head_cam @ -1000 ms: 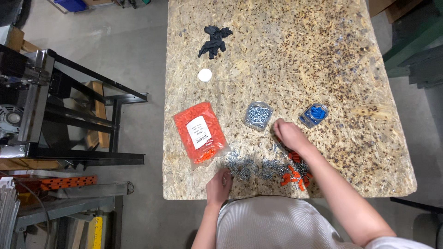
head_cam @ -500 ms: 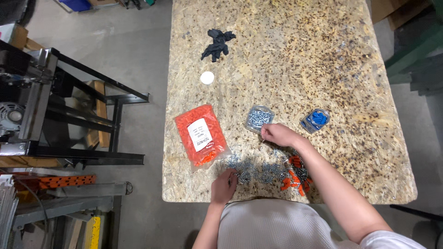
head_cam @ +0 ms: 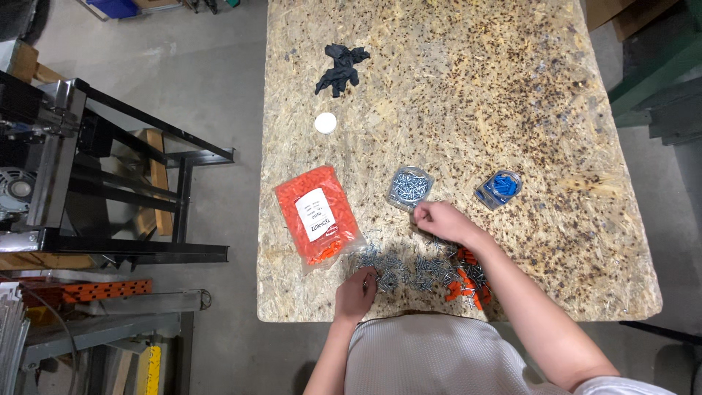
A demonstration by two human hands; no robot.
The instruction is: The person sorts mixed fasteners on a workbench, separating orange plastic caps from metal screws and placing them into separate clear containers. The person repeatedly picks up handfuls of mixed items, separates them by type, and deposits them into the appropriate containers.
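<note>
View from above of a person sorting small hardware on a chipboard surface [head_cam: 512, 95]. A loose pile of silver screws [head_cam: 406, 268], mixed with orange wall plugs [head_cam: 462, 281], lies along the near edge. The right hand [head_cam: 437, 218] is beside a small clear tub of screws [head_cam: 409, 186], fingers pinched closed, apparently on a screw too small to make out. The forearm reaches diagonally over the pile. The left hand [head_cam: 357, 291] rests at the pile's left end, fingers curled onto the screws; whether it grips any I cannot tell. To sort well, it likely helps to lift one piece at a time and release it fully over the tub. Nearby: an orange bag of plugs [head_cam: 316, 214], a tub of blue plugs [head_cam: 499, 188], a white lid [head_cam: 325, 122], a black glove [head_cam: 340, 66].
</note>
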